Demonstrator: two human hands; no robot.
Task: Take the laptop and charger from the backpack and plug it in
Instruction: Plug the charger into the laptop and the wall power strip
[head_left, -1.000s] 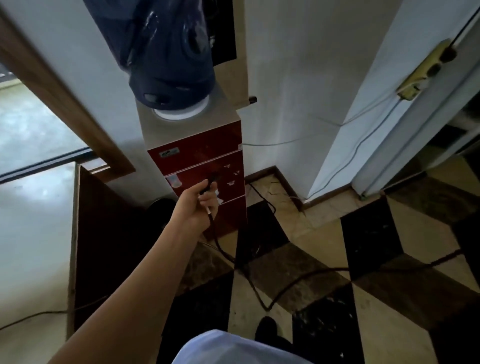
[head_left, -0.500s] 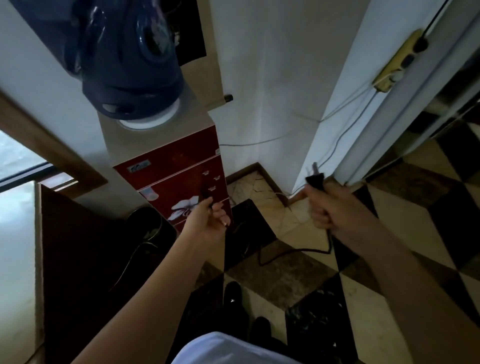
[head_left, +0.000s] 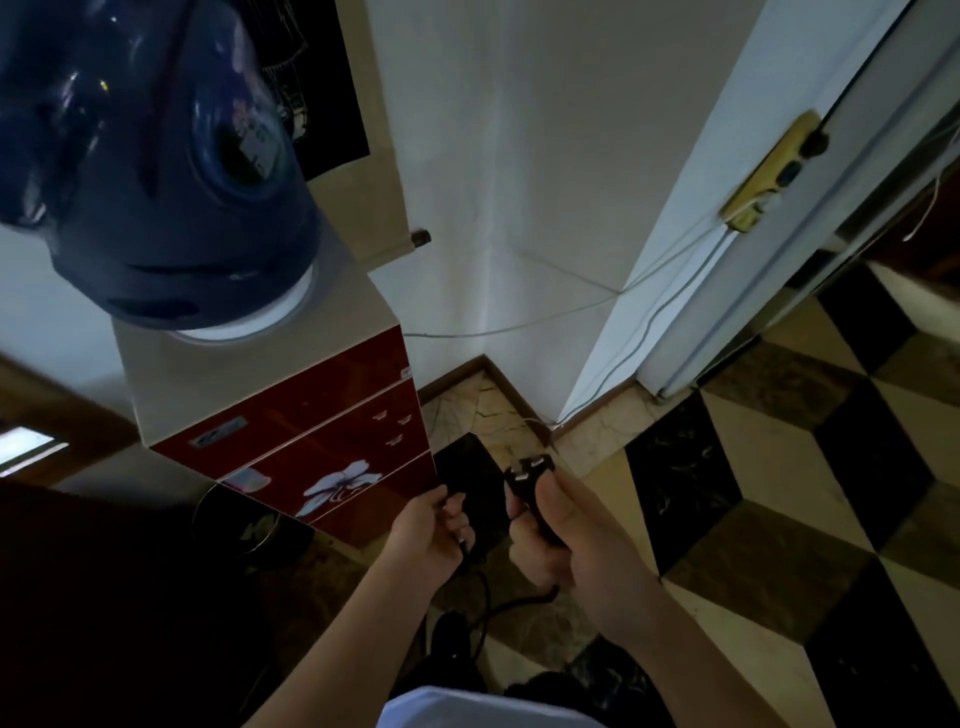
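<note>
Charger plug (head_left: 530, 470) sitting clamped in right hand (head_left: 566, 540) at lower centre, left hand (head_left: 431, 535) pinching its black cable (head_left: 480, 597).

A dark blue tint is shown by the water bottle (head_left: 156, 171), which is seated in a white ring on the pale grey top of the dispenser (head_left: 249, 364). The dispenser's front panels are coloured deep glossy red and are printed with a white flower and small white butterflies. The plug (head_left: 530, 467) and its cable (head_left: 498, 608) are seen as black. The floor (head_left: 779, 519) is laid in a cube pattern of black, cream and brown marbled tiles. The walls (head_left: 519, 156) are painted white, edged by a brown skirting board (head_left: 514, 389). A yellowed power strip (head_left: 769, 176) with dark plugs is set on the white door frame, and thin white wires (head_left: 571, 306) are strung across the corner.
</note>
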